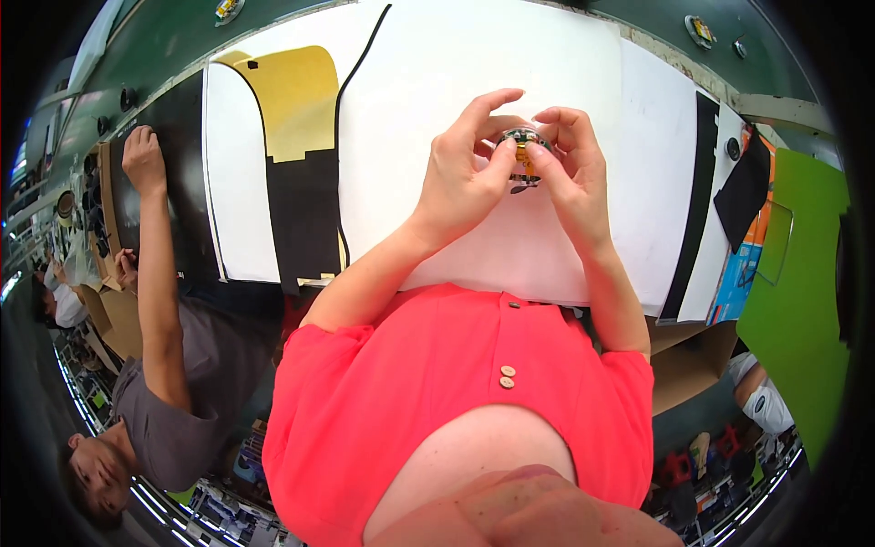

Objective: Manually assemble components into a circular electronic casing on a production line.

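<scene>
Both hands met over the middle of the desk (428,55), above a big white sheet (510,82). The left hand (460,178) had its grip closed on a small round part (522,150), with the thumb and fingertips pinching its left side. The right hand (570,173) had its grip closed on the same part from the right, with its fingers curled tight over it. The part was dark with a bit of orange in it, and it was held up just off the sheet. A yellow and black sheet (296,146) lay well to the left. Another person's hand (144,157) rested on the desk far to the left. A brown box (693,365) sat by the desk's near edge on the right; what was in it could not be seen.
</scene>
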`<action>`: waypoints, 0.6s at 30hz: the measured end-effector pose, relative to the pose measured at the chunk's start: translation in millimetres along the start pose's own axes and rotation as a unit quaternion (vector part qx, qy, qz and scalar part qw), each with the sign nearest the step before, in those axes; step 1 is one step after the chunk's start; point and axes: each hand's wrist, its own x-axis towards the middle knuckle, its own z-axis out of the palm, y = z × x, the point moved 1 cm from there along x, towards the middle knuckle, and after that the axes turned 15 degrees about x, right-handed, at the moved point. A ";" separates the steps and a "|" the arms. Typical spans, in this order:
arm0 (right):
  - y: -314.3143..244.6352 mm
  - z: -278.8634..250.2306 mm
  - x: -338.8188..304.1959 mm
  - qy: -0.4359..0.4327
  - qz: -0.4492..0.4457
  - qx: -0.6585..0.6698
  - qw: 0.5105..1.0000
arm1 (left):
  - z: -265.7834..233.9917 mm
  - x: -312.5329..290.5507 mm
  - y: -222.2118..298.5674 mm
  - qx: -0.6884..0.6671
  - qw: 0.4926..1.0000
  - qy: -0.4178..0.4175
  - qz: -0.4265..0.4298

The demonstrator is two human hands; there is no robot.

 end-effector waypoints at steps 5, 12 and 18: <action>0.7 -2.6 0.4 -0.010 -0.012 -0.006 1.000 | -1.6 0.0 1.8 0.011 1.000 -0.001 0.012; 1.6 -5.3 3.1 0.008 -0.006 0.033 0.999 | 2.3 0.2 0.6 0.118 0.990 0.021 0.080; -1.9 -7.9 4.0 0.009 0.002 0.057 0.998 | 0.5 0.4 1.5 0.109 0.992 -0.022 0.066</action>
